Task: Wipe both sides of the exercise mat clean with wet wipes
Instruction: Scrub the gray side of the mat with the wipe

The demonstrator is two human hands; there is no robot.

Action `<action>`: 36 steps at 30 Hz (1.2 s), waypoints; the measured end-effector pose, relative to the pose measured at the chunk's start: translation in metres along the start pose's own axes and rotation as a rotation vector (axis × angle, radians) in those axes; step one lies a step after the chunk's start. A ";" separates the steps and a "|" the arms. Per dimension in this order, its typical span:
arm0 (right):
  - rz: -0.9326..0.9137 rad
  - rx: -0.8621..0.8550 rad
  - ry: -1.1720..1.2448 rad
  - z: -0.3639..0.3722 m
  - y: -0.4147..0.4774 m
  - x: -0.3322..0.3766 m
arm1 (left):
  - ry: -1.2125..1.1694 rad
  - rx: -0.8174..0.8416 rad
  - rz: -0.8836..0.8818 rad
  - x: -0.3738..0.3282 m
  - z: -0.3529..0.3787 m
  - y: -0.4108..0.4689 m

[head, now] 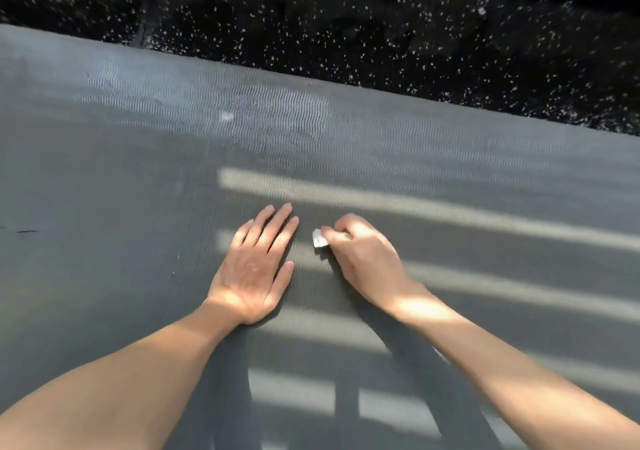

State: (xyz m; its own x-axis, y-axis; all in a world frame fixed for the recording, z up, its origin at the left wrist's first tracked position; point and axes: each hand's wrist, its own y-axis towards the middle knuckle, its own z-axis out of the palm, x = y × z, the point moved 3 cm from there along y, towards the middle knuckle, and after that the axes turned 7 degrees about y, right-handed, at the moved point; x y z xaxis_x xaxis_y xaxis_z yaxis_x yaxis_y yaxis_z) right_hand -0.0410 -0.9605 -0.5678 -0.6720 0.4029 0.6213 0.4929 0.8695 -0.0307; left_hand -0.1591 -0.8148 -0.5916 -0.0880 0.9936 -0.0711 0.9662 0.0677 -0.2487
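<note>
A grey exercise mat with a fine ribbed texture fills most of the view, lying flat. My left hand rests palm down on it with the fingers straight. Just to its right, my right hand has its fingers curled round a small white wet wipe, which touches the mat; only a corner of the wipe shows past the fingers.
Beyond the mat's far edge lies black rubber flooring with white flecks. Stripes of sunlight and shadow fall across the mat's right and near parts. A small pale spot and a thin dark mark sit on the mat.
</note>
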 end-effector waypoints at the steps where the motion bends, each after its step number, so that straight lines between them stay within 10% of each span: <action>1: 0.045 -0.063 -0.007 -0.007 0.015 -0.012 | -0.001 0.001 0.003 0.001 0.000 0.001; 10: -0.226 0.101 -0.120 0.009 -0.028 0.000 | -0.025 -0.024 -0.016 0.002 -0.002 0.002; 16: 0.045 -0.200 -0.072 -0.009 0.025 -0.023 | 0.067 -0.040 -0.075 0.002 0.005 -0.001; 21: -0.148 0.100 -0.079 0.021 -0.023 0.002 | 0.049 -0.082 -0.083 0.003 0.009 -0.001; 25: 0.119 -0.172 -0.069 -0.016 0.043 -0.041 | 0.039 -0.091 -0.083 0.003 0.009 -0.001; 32: -0.113 -0.080 -0.083 0.006 -0.002 -0.008 | 0.023 -0.084 -0.081 0.003 0.009 -0.002; 36: 0.185 -0.256 -0.146 -0.024 0.062 -0.041 | 0.031 -0.087 -0.075 0.003 0.011 -0.003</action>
State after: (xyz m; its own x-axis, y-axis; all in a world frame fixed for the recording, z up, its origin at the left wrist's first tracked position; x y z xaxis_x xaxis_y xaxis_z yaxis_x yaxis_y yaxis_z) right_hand 0.0302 -0.9302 -0.5761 -0.6212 0.5998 0.5043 0.7240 0.6856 0.0764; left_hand -0.1648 -0.8134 -0.6013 -0.1545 0.9877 -0.0252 0.9747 0.1482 -0.1673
